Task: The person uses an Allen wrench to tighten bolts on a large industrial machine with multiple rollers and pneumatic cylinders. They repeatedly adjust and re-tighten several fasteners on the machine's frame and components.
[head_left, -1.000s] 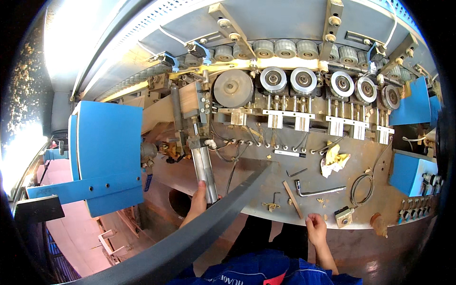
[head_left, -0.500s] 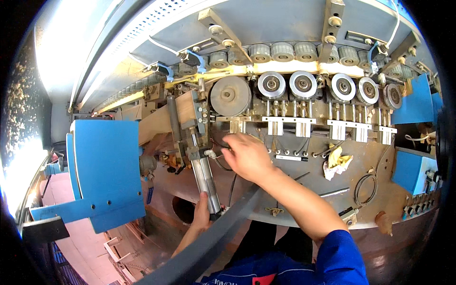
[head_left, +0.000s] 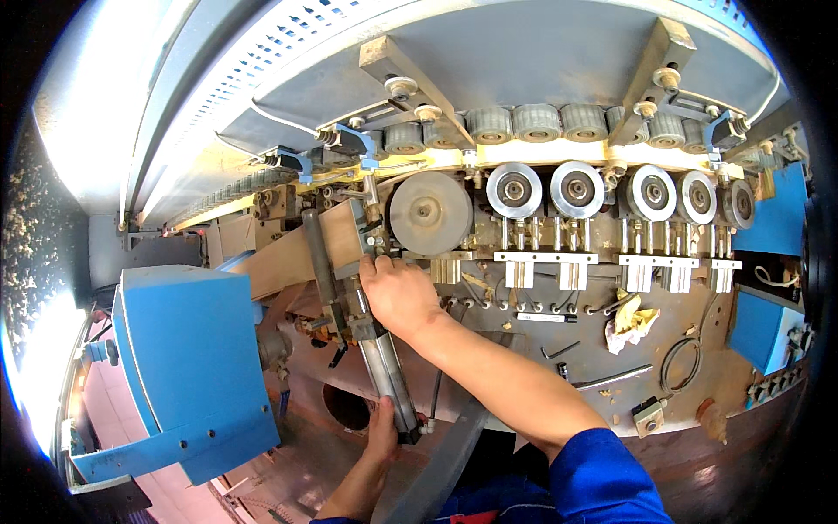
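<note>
Silvery cylinder (head_left: 381, 365), blue sleeve (head_left: 602, 479)

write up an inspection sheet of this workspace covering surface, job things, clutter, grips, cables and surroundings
Surface: metal deck, stained, with scattered crumbs.
Job things: metal cylinder, tilted; bolted bracket near its upper end.
Clutter: hex key, wrench, marker and crumpled wrapping lying loose.
Grips: left grip touches the cylinder's lower part, its fingers partly hidden; right grip is beside the bracket, exact contact unclear.
Cables: dark cable coiled on the deck; no break seen.
Surroundings: blue housing at left; metal-rimmed wheels along the back.
</note>
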{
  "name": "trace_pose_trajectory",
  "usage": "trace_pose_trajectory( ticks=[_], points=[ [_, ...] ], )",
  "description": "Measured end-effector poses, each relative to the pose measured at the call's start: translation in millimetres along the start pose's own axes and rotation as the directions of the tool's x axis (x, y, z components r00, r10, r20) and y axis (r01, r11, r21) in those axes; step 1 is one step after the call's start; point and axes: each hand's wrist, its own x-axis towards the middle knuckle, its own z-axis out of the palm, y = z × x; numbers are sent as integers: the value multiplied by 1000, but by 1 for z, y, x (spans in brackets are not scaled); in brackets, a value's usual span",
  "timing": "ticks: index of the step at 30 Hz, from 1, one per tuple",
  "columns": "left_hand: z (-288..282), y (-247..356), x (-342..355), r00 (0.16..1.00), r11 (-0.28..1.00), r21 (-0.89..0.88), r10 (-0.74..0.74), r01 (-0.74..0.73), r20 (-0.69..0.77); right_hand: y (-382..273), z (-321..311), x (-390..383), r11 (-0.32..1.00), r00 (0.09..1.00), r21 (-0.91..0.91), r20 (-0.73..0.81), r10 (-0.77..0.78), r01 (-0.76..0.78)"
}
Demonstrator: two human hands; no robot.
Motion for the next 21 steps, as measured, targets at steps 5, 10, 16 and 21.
trace_pose_trajectory(
  ticks=[5, 10, 16, 21],
  points=[
    [-6, -15, 10, 998, 998, -24, 55, -55, -36, 9, 1, 9, 999, 996, 35, 83, -26, 23],
    [2, 4, -1, 1000, 996, -83, -14, 16, 23, 14, 0, 6, 996, 980, 59, 195, 48, -61],
    [2, 7, -2, 999, 997, -76, 10, -7, 44, 14, 7, 10, 995, 982, 47, 169, 81, -90],
    [13, 14, -6, 1000, 995, -101, -14, 12, -16, 8, 7, 7, 992, 977, 10, 176, 122, -125]
  ],
)
